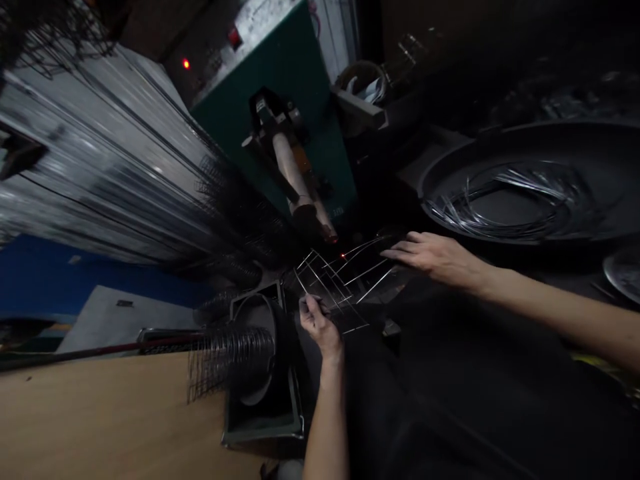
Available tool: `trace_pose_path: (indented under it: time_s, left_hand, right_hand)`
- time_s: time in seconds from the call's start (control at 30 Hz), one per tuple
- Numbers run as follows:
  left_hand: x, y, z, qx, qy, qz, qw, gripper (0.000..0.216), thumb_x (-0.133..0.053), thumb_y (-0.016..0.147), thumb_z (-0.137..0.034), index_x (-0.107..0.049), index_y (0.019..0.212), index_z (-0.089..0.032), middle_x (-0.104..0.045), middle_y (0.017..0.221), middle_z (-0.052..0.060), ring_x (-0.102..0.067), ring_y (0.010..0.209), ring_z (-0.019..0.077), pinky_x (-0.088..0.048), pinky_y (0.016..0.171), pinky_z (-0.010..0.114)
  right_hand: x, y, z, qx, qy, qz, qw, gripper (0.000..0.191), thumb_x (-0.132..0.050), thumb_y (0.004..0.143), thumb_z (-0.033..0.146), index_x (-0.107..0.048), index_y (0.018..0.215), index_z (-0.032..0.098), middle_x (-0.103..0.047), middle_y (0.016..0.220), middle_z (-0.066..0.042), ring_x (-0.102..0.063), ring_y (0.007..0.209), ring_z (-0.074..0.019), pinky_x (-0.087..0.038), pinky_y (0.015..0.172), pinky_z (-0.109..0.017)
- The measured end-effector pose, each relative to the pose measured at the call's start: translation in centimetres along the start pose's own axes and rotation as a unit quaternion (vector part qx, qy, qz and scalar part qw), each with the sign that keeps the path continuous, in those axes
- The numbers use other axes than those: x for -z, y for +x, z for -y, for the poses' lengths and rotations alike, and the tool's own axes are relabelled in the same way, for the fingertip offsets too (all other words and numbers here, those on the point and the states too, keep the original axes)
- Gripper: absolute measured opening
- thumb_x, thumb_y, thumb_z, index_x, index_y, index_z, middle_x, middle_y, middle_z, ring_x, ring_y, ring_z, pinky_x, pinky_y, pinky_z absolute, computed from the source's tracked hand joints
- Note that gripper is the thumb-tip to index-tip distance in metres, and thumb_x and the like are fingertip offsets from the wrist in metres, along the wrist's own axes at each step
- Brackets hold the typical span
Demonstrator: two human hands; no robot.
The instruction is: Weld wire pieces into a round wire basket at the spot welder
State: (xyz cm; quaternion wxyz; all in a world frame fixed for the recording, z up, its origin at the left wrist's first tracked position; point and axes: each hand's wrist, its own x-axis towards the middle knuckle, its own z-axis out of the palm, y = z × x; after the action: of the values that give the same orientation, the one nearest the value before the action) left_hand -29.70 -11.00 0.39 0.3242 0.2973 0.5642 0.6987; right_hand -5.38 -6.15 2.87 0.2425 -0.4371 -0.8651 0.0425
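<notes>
Far left: big stack of shiny metal rods (100, 160) running diagonally, blurred, with dark wire ends sticking out along its right edge. Near left: wooden counter (90, 420), bare top. At its right edge a bundle of coiled wire cages (230, 360) lies across a dark square frame (263, 373) with a round opening. Centre far: green machine (280, 113), red lamp lit on the dark panel to its left; a pale electrode arm (295, 180) slants down from it toward a small orange glow point. Just below that tip sits the wire grid (335, 283), thin bright rods crossed into a flat lattice, lying between the two hands in front of the machine. Left hand (320, 327) at the grid's near-left corner, fingers (313, 308) curled and pinching a wire of the grid; forearm comes up from the bottom edge. Right hand (433, 257) at the grid's far-right side, palm down, fingers (400, 250) extended flat and close together, tips resting on or just over the wire ends; contact too dark to confirm. Right far: large dark round pan (530, 180) holding loose curved wires (510, 200). Far right edge: part of a small shiny dish (625, 270).
</notes>
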Motion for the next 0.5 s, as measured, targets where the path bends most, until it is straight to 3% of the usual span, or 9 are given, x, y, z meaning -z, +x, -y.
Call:
trace_pose_path:
  time_s: [0.1,0.2,0.27,0.33,0.37,0.43,0.5]
  left_hand:
    - [0.6,0.5,-0.1,-0.022,0.019,0.003,1.000,0.046,-0.061,0.077,-0.060,-0.049,0.066,-0.017,-0.040,0.055,-0.007,-0.034,0.046,0.0041,-0.027,0.046,0.017]
    - [0.8,0.8,0.3,-0.037,0.054,0.020,0.998,0.044,-0.062,0.077,-0.058,-0.052,0.068,-0.016,-0.040,0.054,-0.007,-0.034,0.047,0.0045,-0.027,0.047,0.017]
    - [0.7,1.1,0.8,-0.039,0.056,0.030,0.997,0.040,-0.061,0.078,-0.056,-0.058,0.075,-0.016,-0.038,0.054,-0.008,-0.032,0.047,0.0044,-0.025,0.046,0.018]
    - [0.6,1.4,1.3,-0.020,0.028,0.031,0.999,0.038,-0.060,0.080,-0.054,-0.061,0.084,-0.016,-0.034,0.053,-0.009,-0.028,0.046,0.0040,-0.022,0.046,0.018]
    - [0.7,1.6,1.5,-0.005,0.009,0.028,1.000,0.039,-0.061,0.080,-0.054,-0.061,0.088,-0.016,-0.032,0.054,-0.009,-0.027,0.046,0.0037,-0.021,0.045,0.018]
    - [1.0,1.9,1.6,0.018,-0.021,0.018,0.999,0.040,-0.063,0.079,-0.053,-0.062,0.091,-0.015,-0.031,0.055,-0.009,-0.025,0.046,0.0030,-0.019,0.045,0.017]
    - [1.2,2.2,1.6,0.029,-0.039,0.010,0.999,0.041,-0.065,0.077,-0.053,-0.063,0.092,-0.015,-0.031,0.055,-0.010,-0.025,0.045,0.0024,-0.019,0.045,0.016]
  right_hand:
    - [-0.9,1.4,0.6,0.029,-0.063,0.009,0.998,0.027,-0.046,0.092,0.014,-0.072,0.096,0.018,-0.069,0.081,-0.009,-0.055,0.080,-0.0198,-0.037,0.066,-0.030]
    - [-0.4,0.2,0.6,0.015,-0.086,0.041,0.995,0.028,-0.051,0.092,0.018,-0.067,0.115,0.019,-0.070,0.098,-0.009,-0.055,0.086,-0.0205,-0.039,0.071,-0.031]
    - [0.5,-2.7,-0.5,-0.044,-0.071,0.040,0.996,0.041,-0.058,0.090,0.024,-0.058,0.130,0.019,-0.065,0.118,-0.010,-0.055,0.094,-0.0215,-0.041,0.078,-0.032]
    - [1.8,-7.5,-2.6,-0.184,-0.066,0.016,0.981,0.042,-0.058,0.090,0.025,-0.058,0.131,0.013,-0.062,0.122,-0.015,-0.055,0.100,-0.0225,-0.041,0.085,-0.033]
    - [2.4,-10.4,-4.0,-0.303,-0.084,-0.008,0.949,0.035,-0.053,0.093,0.021,-0.063,0.123,0.009,-0.064,0.115,-0.019,-0.056,0.102,-0.0231,-0.041,0.085,-0.032]
    - [3.3,-16.0,-7.3,-0.540,-0.131,0.005,0.831,0.033,-0.053,0.093,0.022,-0.067,0.113,0.000,-0.064,0.106,-0.027,-0.060,0.091,-0.0257,-0.041,0.076,-0.036]
    - [3.4,-20.2,-10.5,-0.665,-0.096,0.071,0.737,0.035,-0.061,0.088,0.026,-0.069,0.105,-0.003,-0.064,0.099,-0.033,-0.062,0.079,-0.0282,-0.037,0.062,-0.038]
